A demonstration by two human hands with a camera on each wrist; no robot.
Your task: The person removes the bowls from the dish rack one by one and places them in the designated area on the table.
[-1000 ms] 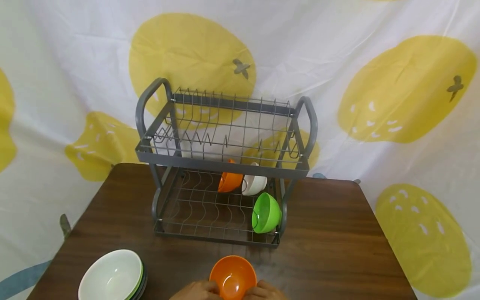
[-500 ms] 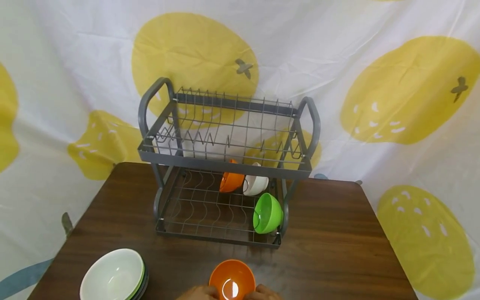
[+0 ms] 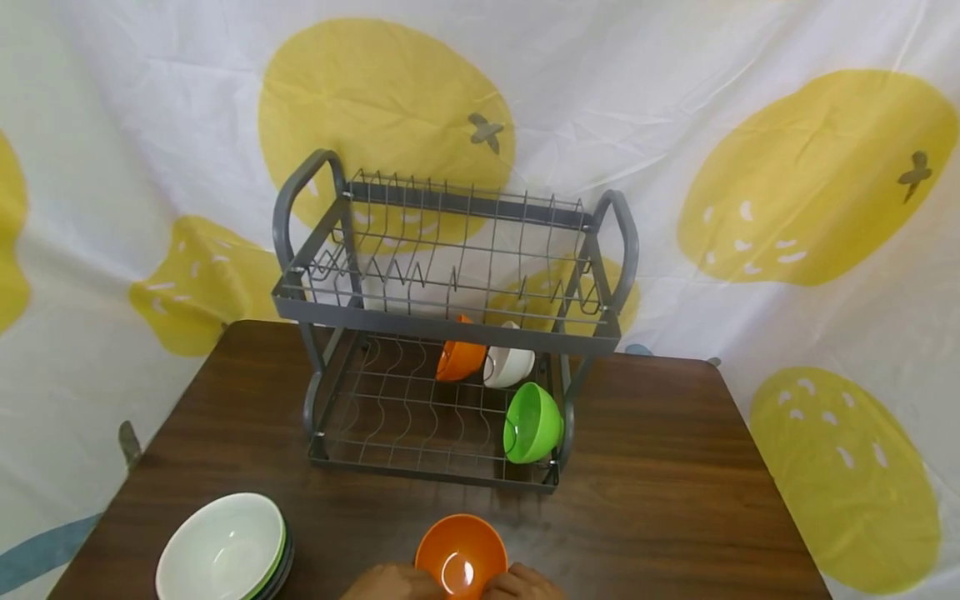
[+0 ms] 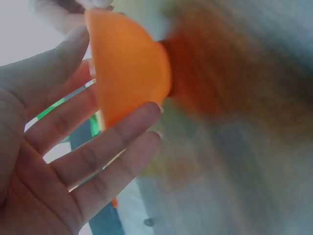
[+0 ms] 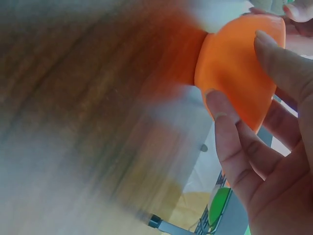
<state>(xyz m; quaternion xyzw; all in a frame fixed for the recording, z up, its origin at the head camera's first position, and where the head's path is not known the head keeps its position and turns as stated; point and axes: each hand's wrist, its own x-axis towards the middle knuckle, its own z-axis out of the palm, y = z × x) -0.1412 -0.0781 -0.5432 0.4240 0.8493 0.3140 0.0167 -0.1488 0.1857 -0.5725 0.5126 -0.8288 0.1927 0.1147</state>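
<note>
An orange bowl stands upright at the front edge of the head view, its inside facing up with a bright glint. My left hand grips it from the left and my right hand from the right. Seen from the left wrist, the thumb is at the rim of the bowl and the fingers spread along its side. In the right wrist view, thumb and fingertips press on the outer wall of the bowl. The bowl's foot is right at the wooden tabletop, where it is reflected.
Behind the bowl stands a grey two-tier dish rack. Its lower tier holds a small orange bowl, a white bowl and a green bowl, tilted on their sides. A stack of bowls, white on top, sits at the front left.
The orange bowl and both hands stay in nearly the same place. The left fingers lie slightly further over the near side of the bowl than half a second ago.
</note>
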